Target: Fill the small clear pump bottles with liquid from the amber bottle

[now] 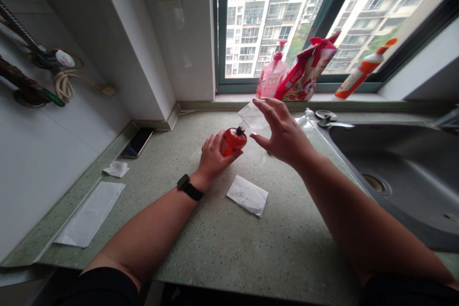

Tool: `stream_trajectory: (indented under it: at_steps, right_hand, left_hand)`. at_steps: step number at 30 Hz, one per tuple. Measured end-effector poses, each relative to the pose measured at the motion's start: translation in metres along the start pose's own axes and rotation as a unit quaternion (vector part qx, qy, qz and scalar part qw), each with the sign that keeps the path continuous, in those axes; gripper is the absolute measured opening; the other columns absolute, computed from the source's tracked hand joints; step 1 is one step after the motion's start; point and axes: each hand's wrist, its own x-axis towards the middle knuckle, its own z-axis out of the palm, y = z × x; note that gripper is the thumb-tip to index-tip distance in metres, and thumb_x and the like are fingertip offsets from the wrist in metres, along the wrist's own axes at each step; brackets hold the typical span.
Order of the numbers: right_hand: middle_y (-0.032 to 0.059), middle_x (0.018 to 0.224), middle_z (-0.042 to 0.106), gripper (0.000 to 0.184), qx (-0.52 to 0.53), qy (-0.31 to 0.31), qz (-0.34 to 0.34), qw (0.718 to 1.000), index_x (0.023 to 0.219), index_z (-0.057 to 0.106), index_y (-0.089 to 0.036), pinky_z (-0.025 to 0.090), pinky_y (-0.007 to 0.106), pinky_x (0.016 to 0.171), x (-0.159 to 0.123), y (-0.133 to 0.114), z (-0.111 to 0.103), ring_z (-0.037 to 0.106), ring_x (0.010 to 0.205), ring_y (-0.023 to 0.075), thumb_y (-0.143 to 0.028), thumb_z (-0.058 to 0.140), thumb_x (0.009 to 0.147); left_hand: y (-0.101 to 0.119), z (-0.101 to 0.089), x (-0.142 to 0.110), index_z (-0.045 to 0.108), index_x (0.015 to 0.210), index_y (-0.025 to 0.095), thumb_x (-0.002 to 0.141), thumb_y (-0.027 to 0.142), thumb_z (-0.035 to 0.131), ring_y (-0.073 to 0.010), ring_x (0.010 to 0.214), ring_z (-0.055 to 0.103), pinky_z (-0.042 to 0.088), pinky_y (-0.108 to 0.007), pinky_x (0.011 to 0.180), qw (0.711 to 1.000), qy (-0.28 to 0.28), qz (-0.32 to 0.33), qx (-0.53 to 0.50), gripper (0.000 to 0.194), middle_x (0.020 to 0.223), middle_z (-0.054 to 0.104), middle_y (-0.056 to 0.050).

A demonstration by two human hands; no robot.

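Note:
My left hand [215, 155] is shut around an orange-red plastic bottle [234, 141] with a dark cap, tilted with its cap toward the right. My right hand [281, 131] hangs open just beyond it, fingers spread and holding nothing. A clear plastic bag [254, 117] sits between the bottle's cap and my right thumb and forefinger. I cannot tell whether either hand touches it. Below both hands, a folded white tissue [247, 196] lies on the speckled green countertop [222, 244].
A steel sink [394, 167] lies to the right. A pink pump bottle [270, 76], a red-and-white pouch [306, 71] and an orange-and-white bottle [362, 71] stand on the windowsill. A phone [137, 142], a white paper sheet [89, 213] and a crumpled tissue [115, 169] lie left.

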Motion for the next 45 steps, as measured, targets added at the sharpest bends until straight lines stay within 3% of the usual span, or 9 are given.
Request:
stream_trajectory:
  at_steps: [29,39,45]
  right_hand:
    - [0.0136,0.165,0.052,0.110,-0.002,0.004,-0.008,1.000,0.179,0.011,-0.040,0.053,0.069,0.120,0.0020,-0.0031,-0.0024,0.057,0.147,0.0444,-0.022,0.075,0.091]
    - [0.0173,0.167,0.053,0.107,-0.002,0.009,-0.006,1.000,0.178,0.014,-0.032,0.049,0.071,0.123,0.0005,-0.0012,-0.0005,0.052,0.153,0.0460,-0.027,0.075,0.091]
    - [0.0194,0.163,0.056,0.095,-0.002,0.024,-0.010,1.000,0.173,0.026,-0.027,0.049,0.069,0.124,0.0004,-0.0024,-0.0021,0.055,0.151,0.0452,-0.030,0.075,0.092]
  left_hand:
    - [-0.0014,-0.0006,0.0004,0.054,0.153,0.028,0.091,0.062,0.085,-0.0334,0.130,0.067,0.052,-0.052,0.116,1.000,0.005,0.011,-0.004,0.077,0.143,0.070,-0.013]
    - [0.0021,-0.0039,0.0011,0.058,0.147,0.027,0.087,0.060,0.090,-0.0323,0.128,0.070,0.055,-0.050,0.114,1.000,0.009,0.008,-0.021,0.076,0.142,0.072,-0.012]
    - [0.0043,-0.0045,0.0005,0.058,0.146,0.027,0.085,0.059,0.093,-0.0327,0.130,0.071,0.057,-0.051,0.113,0.999,0.014,0.006,-0.041,0.078,0.144,0.072,-0.012]
